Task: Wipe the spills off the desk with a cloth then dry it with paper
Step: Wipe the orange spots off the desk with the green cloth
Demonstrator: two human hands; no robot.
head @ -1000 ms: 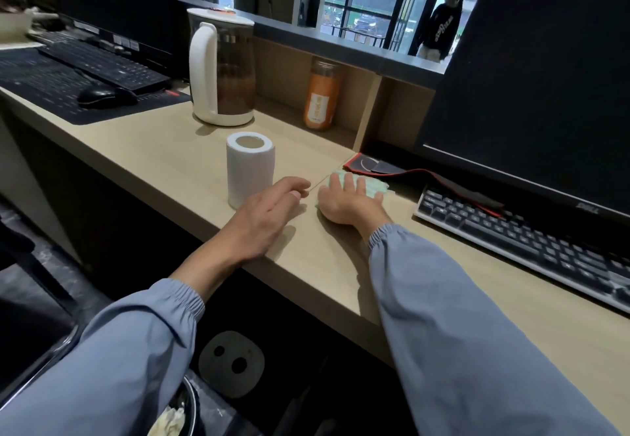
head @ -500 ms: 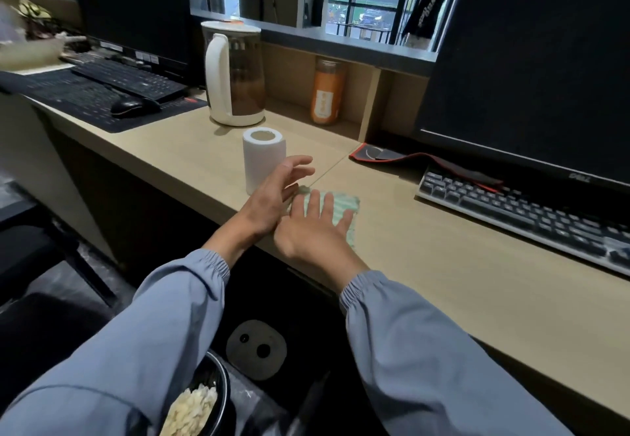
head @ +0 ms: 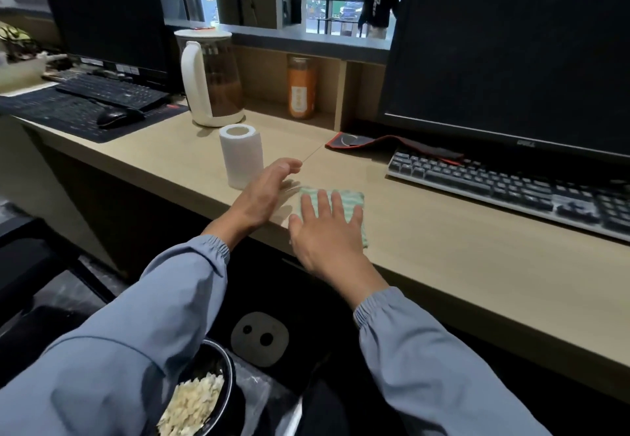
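A green-and-white striped cloth (head: 348,199) lies flat on the light wooden desk (head: 443,265), close to its front edge. My right hand (head: 324,231) presses on the cloth with the palm down and the fingers spread, covering its near half. My left hand (head: 264,193) is just left of the cloth, open with the fingers loosely curved, and holds nothing. A white paper roll (head: 241,156) stands upright right behind my left hand.
A keyboard (head: 511,183) and a large dark monitor (head: 511,43) fill the right. A red-edged mat (head: 358,140), an orange bottle (head: 301,87) and a kettle (head: 211,77) stand behind. A bin (head: 201,398) with pale scraps sits under the desk.
My right hand has dragged the cloth from beside the red-edged mat back to the desk's front edge. My left hand has lifted off the desk and opened by the paper roll.
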